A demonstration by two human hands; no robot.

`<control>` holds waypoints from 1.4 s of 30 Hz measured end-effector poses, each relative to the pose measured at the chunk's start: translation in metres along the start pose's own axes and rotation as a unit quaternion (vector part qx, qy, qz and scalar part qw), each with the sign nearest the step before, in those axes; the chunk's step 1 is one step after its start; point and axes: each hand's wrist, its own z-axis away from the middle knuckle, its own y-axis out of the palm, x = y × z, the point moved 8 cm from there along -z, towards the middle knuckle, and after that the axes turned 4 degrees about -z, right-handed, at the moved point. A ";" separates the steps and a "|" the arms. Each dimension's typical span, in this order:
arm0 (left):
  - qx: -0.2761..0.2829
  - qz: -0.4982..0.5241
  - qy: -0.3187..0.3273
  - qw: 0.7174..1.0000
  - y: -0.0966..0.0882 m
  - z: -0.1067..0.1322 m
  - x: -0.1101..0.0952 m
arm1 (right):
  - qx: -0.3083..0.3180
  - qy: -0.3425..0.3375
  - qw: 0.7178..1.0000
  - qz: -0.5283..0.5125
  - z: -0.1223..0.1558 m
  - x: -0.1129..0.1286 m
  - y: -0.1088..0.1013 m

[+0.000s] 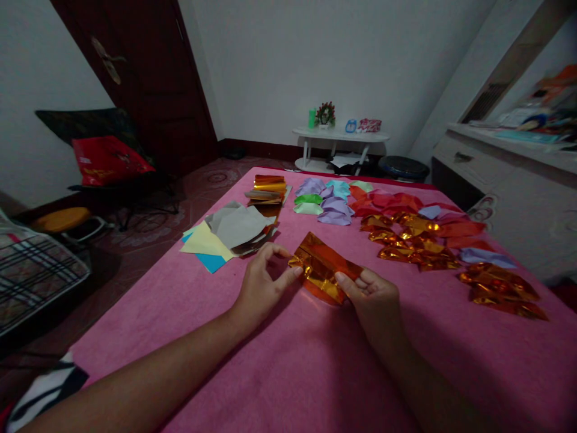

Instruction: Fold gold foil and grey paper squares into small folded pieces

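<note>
Orange-gold foil (323,264), pink tablecloth (279,373), yellow sheet (202,241), blue sheet (211,263), black-and-white plaid fabric (38,278), dark red door (153,78)

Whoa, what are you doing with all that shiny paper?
A person's left hand and right hand are holding a creased, shiny orange-gold sheet by opposite sides, above the pink cloth. Beyond the left hand lies a pile of loose sheets, with grey, yellow and blue showing. Farther off, toward the right, are lots of folded paper pieces in purple, green, red and shiny gold.
</note>
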 end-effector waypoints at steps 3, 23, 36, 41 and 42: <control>0.037 0.082 -0.032 0.995 0.008 -0.002 0.008 | 0.016 0.005 1.000 0.000 0.002 0.001 0.003; 0.101 0.126 -0.031 0.986 0.015 0.001 0.012 | -0.042 -0.017 0.998 0.042 0.002 -0.002 -0.018; 0.092 0.133 -0.036 0.986 0.015 0.000 0.008 | 0.064 0.000 0.997 0.033 0.008 0.004 0.012; 0.073 0.140 -0.041 0.987 0.013 0.000 0.006 | 0.081 -0.032 0.982 0.169 0.008 0.001 0.012; 0.062 0.123 -0.033 0.990 0.010 -0.001 0.004 | 0.101 -0.044 0.976 0.189 0.010 0.002 0.016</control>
